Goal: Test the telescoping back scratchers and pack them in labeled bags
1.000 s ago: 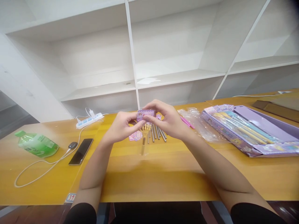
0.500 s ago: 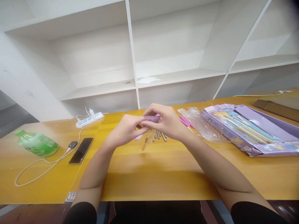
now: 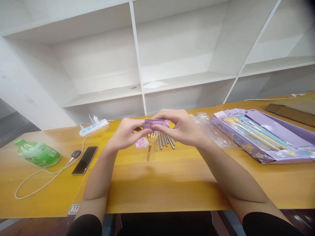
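Both hands hold a small purple printed card [image 3: 154, 123] above the table. My left hand [image 3: 126, 132] pinches its left end between thumb and fingers. On the right end, my right hand [image 3: 180, 127] grips it with the thumb along the near side. Below the card is a clear plastic sleeve [image 3: 153, 149] with a slim brown piece in it; whether it is joined to the card I cannot tell. Several silver metal tubes [image 3: 166, 141] lie side by side behind it. A pink patterned card [image 3: 141, 143] lies just below my left hand.
At right, a purple box [image 3: 267, 161] holds bagged yellow and blue sticks, with crumpled clear plastic [image 3: 209, 131] beside it. Leftward are a phone [image 3: 85, 160], a black puck-like device [image 3: 76, 153] on a white cable, a green bottle [image 3: 38, 153] on its side and a power strip [image 3: 94, 127]. White shelving [image 3: 137, 49] stands behind.
My left hand has moved slightly left and up, and the hands are a little farther apart. More of the purple card, the pink card and the tubes shows. The pink sticks are now covered.
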Action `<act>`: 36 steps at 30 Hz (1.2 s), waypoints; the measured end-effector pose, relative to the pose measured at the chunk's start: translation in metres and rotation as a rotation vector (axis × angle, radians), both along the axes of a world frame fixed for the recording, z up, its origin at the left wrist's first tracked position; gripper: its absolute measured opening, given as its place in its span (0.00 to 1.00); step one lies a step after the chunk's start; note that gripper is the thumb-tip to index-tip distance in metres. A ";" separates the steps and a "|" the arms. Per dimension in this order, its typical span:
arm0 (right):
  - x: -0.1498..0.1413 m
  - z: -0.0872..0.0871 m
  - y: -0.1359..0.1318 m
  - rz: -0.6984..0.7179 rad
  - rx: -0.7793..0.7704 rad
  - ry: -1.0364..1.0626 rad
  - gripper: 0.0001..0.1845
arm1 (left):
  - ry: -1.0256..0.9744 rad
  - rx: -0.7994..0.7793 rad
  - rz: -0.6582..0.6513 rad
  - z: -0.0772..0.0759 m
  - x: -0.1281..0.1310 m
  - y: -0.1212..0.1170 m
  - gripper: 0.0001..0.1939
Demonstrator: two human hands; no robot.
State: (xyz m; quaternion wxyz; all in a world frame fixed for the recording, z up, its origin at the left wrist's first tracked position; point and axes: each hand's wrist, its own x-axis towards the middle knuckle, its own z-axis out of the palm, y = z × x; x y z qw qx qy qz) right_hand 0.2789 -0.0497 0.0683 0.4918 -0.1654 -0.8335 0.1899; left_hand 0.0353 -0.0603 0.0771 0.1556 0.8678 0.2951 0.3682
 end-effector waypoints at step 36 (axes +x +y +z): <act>0.083 -0.083 0.006 -0.366 -0.446 -0.213 0.19 | 0.174 -0.300 0.068 0.002 -0.026 0.008 0.31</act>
